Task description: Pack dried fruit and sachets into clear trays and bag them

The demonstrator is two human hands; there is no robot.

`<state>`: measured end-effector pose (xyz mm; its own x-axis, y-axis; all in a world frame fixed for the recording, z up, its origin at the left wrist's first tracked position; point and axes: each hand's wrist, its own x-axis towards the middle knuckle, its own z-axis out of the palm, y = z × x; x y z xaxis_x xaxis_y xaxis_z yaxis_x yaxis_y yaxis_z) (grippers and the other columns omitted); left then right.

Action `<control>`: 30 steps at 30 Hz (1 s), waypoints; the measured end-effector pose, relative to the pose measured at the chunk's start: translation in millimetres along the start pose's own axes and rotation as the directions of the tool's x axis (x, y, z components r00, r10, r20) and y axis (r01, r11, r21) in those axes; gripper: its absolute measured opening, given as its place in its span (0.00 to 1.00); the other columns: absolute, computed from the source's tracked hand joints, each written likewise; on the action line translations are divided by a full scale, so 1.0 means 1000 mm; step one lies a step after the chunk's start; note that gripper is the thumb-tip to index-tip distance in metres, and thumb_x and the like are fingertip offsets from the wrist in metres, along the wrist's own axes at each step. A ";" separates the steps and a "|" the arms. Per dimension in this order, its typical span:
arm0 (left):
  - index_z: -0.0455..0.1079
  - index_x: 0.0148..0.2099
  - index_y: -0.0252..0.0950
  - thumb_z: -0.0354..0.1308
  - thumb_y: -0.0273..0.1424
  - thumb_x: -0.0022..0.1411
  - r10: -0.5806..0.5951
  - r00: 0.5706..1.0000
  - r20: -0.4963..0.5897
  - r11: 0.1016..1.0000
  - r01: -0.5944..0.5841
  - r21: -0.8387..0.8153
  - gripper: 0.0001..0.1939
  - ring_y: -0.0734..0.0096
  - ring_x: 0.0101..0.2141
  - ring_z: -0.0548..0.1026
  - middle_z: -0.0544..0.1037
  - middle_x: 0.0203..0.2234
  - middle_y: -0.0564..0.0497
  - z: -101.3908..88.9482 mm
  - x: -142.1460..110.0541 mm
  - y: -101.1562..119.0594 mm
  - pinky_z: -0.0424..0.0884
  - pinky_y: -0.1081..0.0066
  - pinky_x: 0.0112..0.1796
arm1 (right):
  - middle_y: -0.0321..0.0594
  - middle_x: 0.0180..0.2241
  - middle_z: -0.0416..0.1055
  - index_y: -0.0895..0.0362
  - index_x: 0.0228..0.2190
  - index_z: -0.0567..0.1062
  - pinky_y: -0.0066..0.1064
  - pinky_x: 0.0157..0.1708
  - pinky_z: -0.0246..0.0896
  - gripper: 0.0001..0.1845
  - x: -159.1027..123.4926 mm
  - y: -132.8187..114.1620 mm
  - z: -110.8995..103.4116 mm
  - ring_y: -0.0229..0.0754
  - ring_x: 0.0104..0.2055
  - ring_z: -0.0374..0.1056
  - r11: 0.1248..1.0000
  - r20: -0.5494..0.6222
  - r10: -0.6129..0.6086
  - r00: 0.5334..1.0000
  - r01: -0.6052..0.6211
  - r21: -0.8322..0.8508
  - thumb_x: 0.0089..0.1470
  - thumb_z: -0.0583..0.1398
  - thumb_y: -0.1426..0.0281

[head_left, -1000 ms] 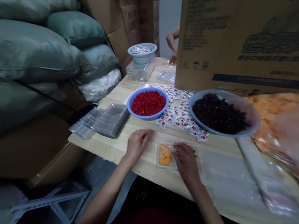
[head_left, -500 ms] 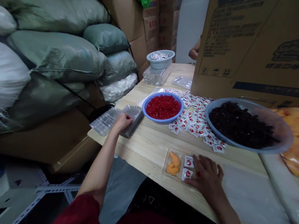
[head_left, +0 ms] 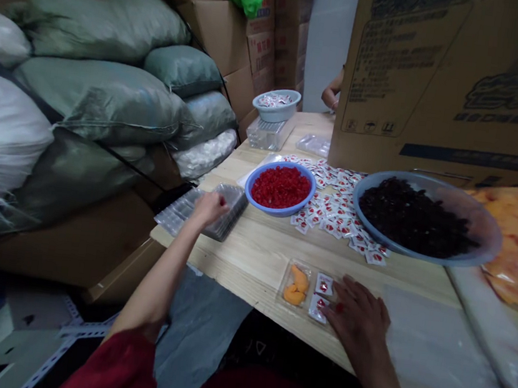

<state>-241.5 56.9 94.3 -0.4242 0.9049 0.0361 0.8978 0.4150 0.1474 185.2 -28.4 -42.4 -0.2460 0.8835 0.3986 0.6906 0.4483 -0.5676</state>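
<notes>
The right hand (head_left: 360,316) is resting over the right end of a clear compartment tray (head_left: 311,283) near the front edge of the surface (head_left: 252,250), its grip loose, fingers apart, probably for steadying it. Orange pieces (head_left: 299,278) are lying at its left side, printed sachets (head_left: 319,308) beside them. The left hand (head_left: 210,209) is reaching over stacked clear trays (head_left: 228,220) by the surface's left edge; whether its grip is pinching one, I cannot tell.
</notes>
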 end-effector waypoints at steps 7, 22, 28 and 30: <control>0.71 0.34 0.35 0.59 0.36 0.58 -0.019 0.960 -0.279 0.562 -0.220 -0.797 0.09 0.77 0.22 0.67 0.72 0.22 0.55 -0.042 -0.079 0.019 0.63 0.76 0.25 | 0.46 0.52 0.74 0.48 0.47 0.78 0.55 0.59 0.59 0.18 0.011 -0.062 -0.021 0.55 0.57 0.66 0.740 0.177 0.282 0.943 -0.331 0.586 0.58 0.62 0.54; 0.66 0.59 0.36 0.52 0.50 0.66 0.261 0.926 0.272 -0.067 0.298 -0.952 0.28 0.70 0.31 0.74 0.79 0.37 0.44 0.048 -0.174 0.122 0.70 0.69 0.34 | 0.33 0.32 0.69 0.50 0.61 0.64 0.26 0.31 0.63 0.37 0.017 -0.027 -0.067 0.35 0.30 0.64 0.380 0.206 0.481 0.852 -0.414 0.827 0.53 0.67 0.63; 0.70 0.54 0.34 0.65 0.38 0.56 0.171 0.968 0.183 0.366 0.110 -0.924 0.25 0.77 0.23 0.65 0.67 0.22 0.59 0.100 -0.175 0.108 0.62 0.76 0.28 | 0.33 0.31 0.66 0.54 0.64 0.60 0.32 0.35 0.65 0.37 -0.008 -0.011 -0.038 0.37 0.32 0.65 0.562 0.222 0.464 0.857 -0.479 0.674 0.57 0.62 0.60; 0.70 0.53 0.35 0.62 0.38 0.58 0.159 0.975 0.153 0.443 0.068 -0.894 0.23 0.76 0.24 0.66 0.67 0.22 0.59 0.116 -0.179 0.106 0.63 0.75 0.29 | 0.35 0.31 0.66 0.55 0.64 0.60 0.35 0.36 0.67 0.35 -0.012 -0.005 -0.026 0.38 0.31 0.64 0.671 0.184 0.455 0.871 -0.471 0.572 0.59 0.60 0.61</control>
<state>-57.0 -50.1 -11.4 -0.2530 0.9630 -0.0924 0.2633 0.1604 0.9513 202.4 -45.3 -25.2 -0.0251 0.9987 -0.0435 0.1905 -0.0380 -0.9810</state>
